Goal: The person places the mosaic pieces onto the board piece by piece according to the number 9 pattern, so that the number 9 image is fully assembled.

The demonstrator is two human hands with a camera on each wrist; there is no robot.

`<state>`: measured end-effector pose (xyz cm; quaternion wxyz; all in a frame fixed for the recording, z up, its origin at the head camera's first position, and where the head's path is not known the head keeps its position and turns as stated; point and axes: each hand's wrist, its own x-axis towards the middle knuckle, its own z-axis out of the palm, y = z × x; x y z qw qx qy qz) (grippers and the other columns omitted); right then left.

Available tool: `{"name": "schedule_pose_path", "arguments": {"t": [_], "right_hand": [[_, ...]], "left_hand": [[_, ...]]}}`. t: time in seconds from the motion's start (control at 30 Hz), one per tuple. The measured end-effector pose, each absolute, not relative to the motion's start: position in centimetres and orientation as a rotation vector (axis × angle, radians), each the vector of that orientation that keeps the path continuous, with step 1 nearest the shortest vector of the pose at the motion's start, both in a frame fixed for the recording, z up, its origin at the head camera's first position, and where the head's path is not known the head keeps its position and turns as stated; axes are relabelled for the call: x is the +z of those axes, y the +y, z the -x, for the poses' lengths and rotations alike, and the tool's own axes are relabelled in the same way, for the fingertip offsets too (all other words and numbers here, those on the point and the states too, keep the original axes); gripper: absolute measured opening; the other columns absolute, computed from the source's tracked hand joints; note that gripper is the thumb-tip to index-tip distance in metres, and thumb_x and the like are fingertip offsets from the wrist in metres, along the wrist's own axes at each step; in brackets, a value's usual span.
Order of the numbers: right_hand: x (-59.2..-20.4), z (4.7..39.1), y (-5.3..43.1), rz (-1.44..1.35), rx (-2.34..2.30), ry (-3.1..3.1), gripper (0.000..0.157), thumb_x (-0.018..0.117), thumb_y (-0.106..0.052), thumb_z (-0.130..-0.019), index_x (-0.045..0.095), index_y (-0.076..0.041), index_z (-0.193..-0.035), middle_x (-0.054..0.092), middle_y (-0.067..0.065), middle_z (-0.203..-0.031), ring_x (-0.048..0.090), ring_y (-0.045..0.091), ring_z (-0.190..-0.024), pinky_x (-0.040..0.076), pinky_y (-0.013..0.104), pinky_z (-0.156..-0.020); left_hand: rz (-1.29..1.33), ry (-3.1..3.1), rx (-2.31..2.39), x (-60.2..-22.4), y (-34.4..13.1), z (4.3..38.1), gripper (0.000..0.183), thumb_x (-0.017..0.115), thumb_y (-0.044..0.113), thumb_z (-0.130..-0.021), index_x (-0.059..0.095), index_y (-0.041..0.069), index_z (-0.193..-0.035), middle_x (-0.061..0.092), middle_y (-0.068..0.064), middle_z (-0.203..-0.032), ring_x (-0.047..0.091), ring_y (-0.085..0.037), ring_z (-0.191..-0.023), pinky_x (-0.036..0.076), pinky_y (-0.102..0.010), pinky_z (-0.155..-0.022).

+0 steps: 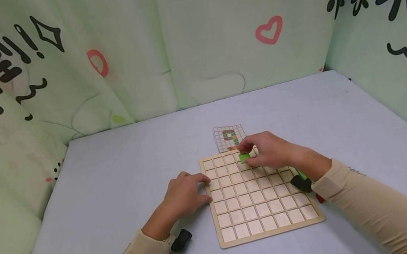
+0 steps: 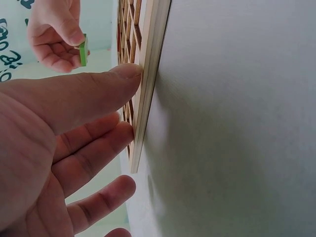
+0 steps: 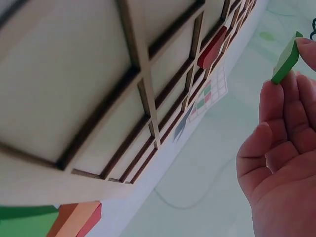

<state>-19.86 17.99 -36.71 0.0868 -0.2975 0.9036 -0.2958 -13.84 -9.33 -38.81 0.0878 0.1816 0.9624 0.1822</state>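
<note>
A light wooden grid board (image 1: 272,235) lies on the table, divided into small square cells. My right hand (image 1: 269,151) is over its far part and pinches a green square tile (image 1: 244,157) between thumb and fingers. In the right wrist view this green tile (image 3: 288,58) is tilted above the grid, and a red tile (image 3: 212,48) sits in one cell. At the board's left edge is my left hand (image 1: 186,194), thumb and fingertips right at the wooden rim (image 2: 148,74), the other fingers loosely spread.
A printed card (image 1: 225,141) with a coloured grid pattern lies just behind the board, partly covered by my right hand. Green (image 3: 27,219) and orange-red tiles (image 3: 79,217) lie beside the board's right edge, mostly under my right forearm. Printed curtains (image 1: 212,32) stand around the table.
</note>
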Motion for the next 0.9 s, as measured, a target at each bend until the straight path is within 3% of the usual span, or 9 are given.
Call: {"name": "schedule_pose_path", "arguments": {"t": [0.57, 0.9], "right_hand": [[-37.8, 20.2, 17.4, 0.896, -0.908, 2.629, 0.028, 0.069, -0.008, -0.092, 0.062, 0.004, -0.118, 0.067, 0.005, -0.106, 0.062, 0.025, -0.101, 0.056, 0.033, -0.083], [-37.8, 20.2, 17.4, 0.885, -0.872, 2.634, 0.026, 0.07, -0.01, -0.092, 0.063, 0.001, -0.114, 0.067, 0.002, -0.104, 0.062, 0.023, -0.099, 0.055, 0.033, -0.083]], "left_hand": [[-0.537, 2.866, 0.54, -38.8, -9.3, 13.8, 0.033, 0.084, 0.024, -0.082, 0.072, 0.018, -0.113, 0.071, 0.003, -0.106, 0.055, -0.026, -0.112, 0.043, -0.044, -0.088], [-0.535, 2.864, 0.531, -38.7, -9.3, 13.9, 0.033, 0.084, 0.024, -0.082, 0.072, 0.018, -0.112, 0.071, 0.004, -0.105, 0.055, -0.026, -0.112, 0.043, -0.045, -0.087]]}}
